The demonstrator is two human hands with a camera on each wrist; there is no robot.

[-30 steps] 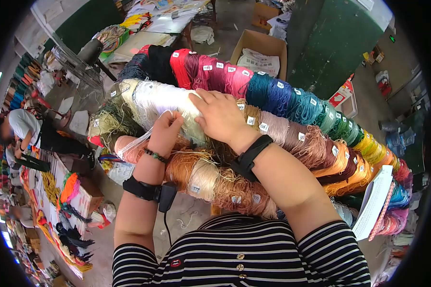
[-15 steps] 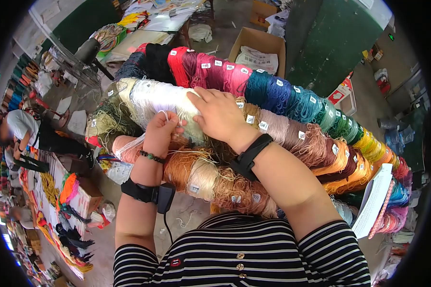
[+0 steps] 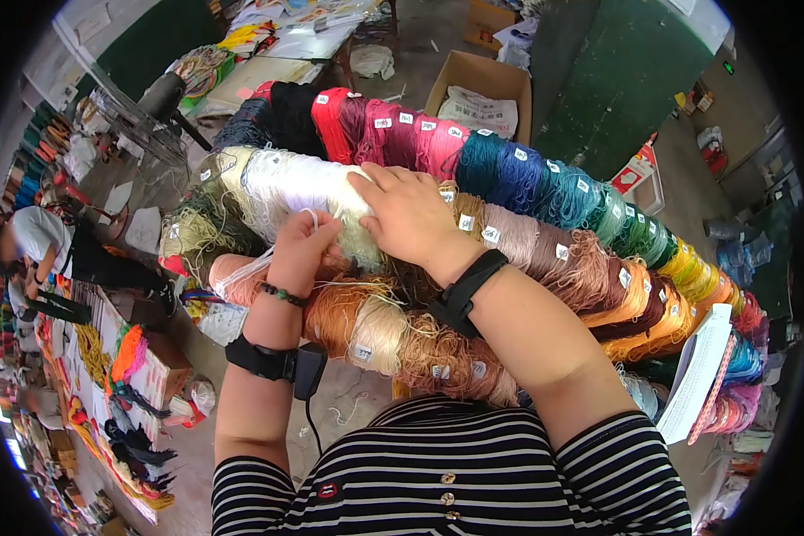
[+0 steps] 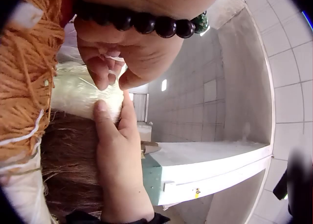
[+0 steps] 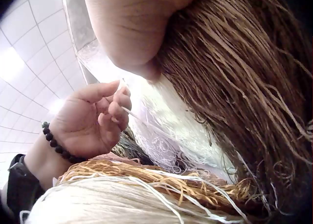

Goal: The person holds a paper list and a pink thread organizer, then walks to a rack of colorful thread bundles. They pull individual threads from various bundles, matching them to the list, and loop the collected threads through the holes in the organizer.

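Observation:
My left hand (image 3: 304, 246) pinches a strand of white yarn (image 5: 139, 117) between thumb and fingers; a small loop stands above the fingertips, and white strands trail past the wrist to the left. Just to the right, my right hand (image 3: 411, 210) rests over the pale yellow skein (image 4: 73, 89), its fingers stretched along the top and thumb on the near side. White skeins (image 3: 286, 179) hang directly beyond the left hand. Brown skeins (image 5: 234, 53) hang under and beside the right hand. Below the left hand are orange skeins (image 3: 332, 313) with loose strands.
Rows of labelled skeins fill the rack, red and pink (image 3: 393, 134) behind, teal and blue (image 3: 509, 174) further right. A paper sheaf (image 3: 692, 375) hangs at the right end. Behind stand a cardboard box (image 3: 482, 80) and a cluttered table (image 3: 286, 45). Another person (image 3: 45, 237) bends at the left.
My left hand has shifted slightly left and down, and the white loop now shows above its fingertips. My right hand stays in place on the skeins.

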